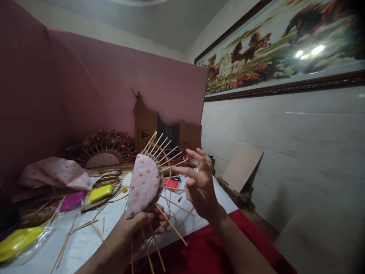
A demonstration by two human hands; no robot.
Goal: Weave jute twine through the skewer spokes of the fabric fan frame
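Observation:
My left hand is closed round the lower end of a half-round craft piece: a pink spotted fabric pad with thin wooden sticks fanning out from its woven rim. It is held upright above the table. My right hand is just to its right, fingers spread and slightly curled, fingertips at the stick ends and at a thin strand. Whether it pinches the strand is unclear.
A white sheet over a red cloth covers the table, strewn with loose sticks. A finished decorated fan, pink spotted fabric, yellow and magenta objects lie left. Cardboard boxes stand behind; a framed horse picture hangs right.

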